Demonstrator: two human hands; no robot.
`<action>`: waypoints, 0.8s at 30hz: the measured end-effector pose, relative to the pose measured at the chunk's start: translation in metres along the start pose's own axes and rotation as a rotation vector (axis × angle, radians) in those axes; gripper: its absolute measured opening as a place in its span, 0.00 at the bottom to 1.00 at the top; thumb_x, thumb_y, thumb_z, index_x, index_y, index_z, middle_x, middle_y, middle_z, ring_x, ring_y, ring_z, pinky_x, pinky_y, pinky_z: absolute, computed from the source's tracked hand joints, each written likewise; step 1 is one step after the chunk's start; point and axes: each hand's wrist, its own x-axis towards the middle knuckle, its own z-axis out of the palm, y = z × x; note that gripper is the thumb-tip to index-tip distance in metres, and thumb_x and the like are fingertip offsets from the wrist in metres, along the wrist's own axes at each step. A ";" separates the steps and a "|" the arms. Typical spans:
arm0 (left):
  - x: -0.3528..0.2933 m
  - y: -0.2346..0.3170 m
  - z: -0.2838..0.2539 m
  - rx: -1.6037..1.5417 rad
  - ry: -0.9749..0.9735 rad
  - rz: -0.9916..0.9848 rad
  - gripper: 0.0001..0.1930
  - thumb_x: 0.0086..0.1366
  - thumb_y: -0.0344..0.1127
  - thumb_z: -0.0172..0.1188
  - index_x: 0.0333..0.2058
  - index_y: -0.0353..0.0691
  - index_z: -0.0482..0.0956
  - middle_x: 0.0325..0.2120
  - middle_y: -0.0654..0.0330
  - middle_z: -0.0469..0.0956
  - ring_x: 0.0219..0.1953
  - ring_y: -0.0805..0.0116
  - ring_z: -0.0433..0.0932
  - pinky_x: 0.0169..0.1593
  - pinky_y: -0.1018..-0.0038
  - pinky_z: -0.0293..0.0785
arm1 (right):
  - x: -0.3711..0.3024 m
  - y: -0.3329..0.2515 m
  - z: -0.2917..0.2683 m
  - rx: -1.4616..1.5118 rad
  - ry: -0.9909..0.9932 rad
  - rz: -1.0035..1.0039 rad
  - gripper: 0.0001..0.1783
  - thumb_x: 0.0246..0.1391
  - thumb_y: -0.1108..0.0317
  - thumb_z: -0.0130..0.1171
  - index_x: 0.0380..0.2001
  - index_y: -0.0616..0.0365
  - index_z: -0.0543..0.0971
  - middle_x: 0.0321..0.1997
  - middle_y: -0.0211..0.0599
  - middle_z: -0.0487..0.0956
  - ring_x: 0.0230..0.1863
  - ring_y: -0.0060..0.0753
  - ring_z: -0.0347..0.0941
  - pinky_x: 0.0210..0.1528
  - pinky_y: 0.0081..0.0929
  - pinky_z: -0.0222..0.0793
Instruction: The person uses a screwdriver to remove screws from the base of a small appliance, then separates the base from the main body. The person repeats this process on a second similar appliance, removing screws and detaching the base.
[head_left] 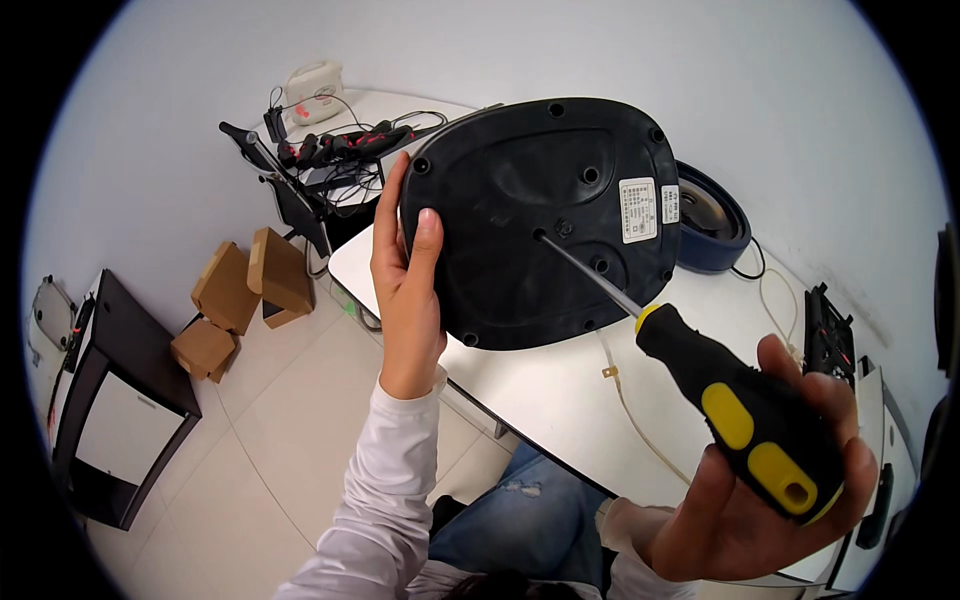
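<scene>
My left hand [408, 270] grips the left edge of a black rounded plastic base [490, 200], thumb on its face and fingers behind. The base is held up, its underside toward me, with several round screw holes and two white labels [640, 210]. In my right hand [770, 500] is a black and yellow screwdriver [740, 410], fingers wrapped round the handle end. The shaft's tip sits in a hole near the middle of the base. Whether a screw lies in that hole is hidden.
Behind the base, a round dark blue appliance part [715, 220] with a cable stands on the white table [530, 390]. At right lies a black tool case [828, 330]. Cables and a cream container [315, 92] are at back left; cardboard boxes [222, 285] lie on the floor near a dark cabinet [130, 390].
</scene>
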 end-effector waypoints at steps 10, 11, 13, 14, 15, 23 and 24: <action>-0.003 0.001 -0.001 0.014 0.028 0.008 0.26 0.65 0.33 0.49 0.60 0.39 0.55 0.53 0.57 0.66 0.51 0.75 0.67 0.55 0.80 0.61 | -0.007 0.001 -0.014 -0.016 -0.124 0.007 0.38 0.45 0.73 0.56 0.59 0.44 0.52 0.51 0.46 0.59 0.53 0.48 0.66 0.49 0.37 0.73; -0.003 -0.001 -0.002 0.017 0.027 0.011 0.26 0.65 0.33 0.49 0.60 0.39 0.55 0.54 0.57 0.65 0.51 0.75 0.67 0.56 0.80 0.60 | -0.005 -0.001 -0.013 0.000 -0.139 0.005 0.38 0.45 0.74 0.55 0.59 0.44 0.52 0.51 0.47 0.59 0.54 0.48 0.66 0.50 0.37 0.73; -0.003 -0.003 -0.003 0.003 0.015 0.003 0.26 0.65 0.33 0.48 0.60 0.39 0.55 0.55 0.57 0.63 0.52 0.75 0.66 0.56 0.80 0.59 | -0.001 0.004 -0.010 0.055 -0.141 -0.100 0.37 0.45 0.77 0.55 0.58 0.50 0.52 0.51 0.51 0.60 0.51 0.51 0.67 0.47 0.34 0.73; -0.003 -0.004 -0.003 -0.006 0.009 -0.001 0.26 0.65 0.33 0.48 0.60 0.39 0.55 0.55 0.57 0.63 0.52 0.75 0.66 0.56 0.80 0.59 | 0.002 0.015 -0.008 0.094 -0.128 -0.202 0.35 0.45 0.79 0.55 0.56 0.55 0.54 0.50 0.56 0.62 0.48 0.53 0.69 0.44 0.31 0.74; -0.003 -0.002 -0.002 -0.019 -0.010 -0.008 0.25 0.65 0.33 0.48 0.60 0.38 0.54 0.57 0.57 0.61 0.54 0.75 0.64 0.57 0.80 0.58 | 0.004 0.021 -0.007 0.133 -0.115 -0.304 0.34 0.45 0.81 0.55 0.55 0.60 0.55 0.50 0.60 0.63 0.44 0.55 0.72 0.41 0.28 0.75; -0.001 -0.003 -0.009 0.038 0.003 0.018 0.26 0.65 0.35 0.49 0.60 0.37 0.54 0.60 0.56 0.56 0.57 0.72 0.61 0.59 0.79 0.55 | -0.005 -0.007 -0.010 -0.124 -0.144 -0.045 0.36 0.52 0.76 0.43 0.62 0.52 0.42 0.57 0.51 0.55 0.57 0.57 0.62 0.55 0.47 0.65; -0.001 -0.003 -0.007 0.037 0.000 0.015 0.26 0.65 0.35 0.49 0.60 0.37 0.54 0.60 0.56 0.56 0.57 0.71 0.61 0.59 0.78 0.55 | -0.005 -0.004 -0.011 -0.116 -0.163 -0.083 0.36 0.53 0.76 0.44 0.62 0.52 0.42 0.57 0.53 0.56 0.56 0.57 0.62 0.54 0.45 0.66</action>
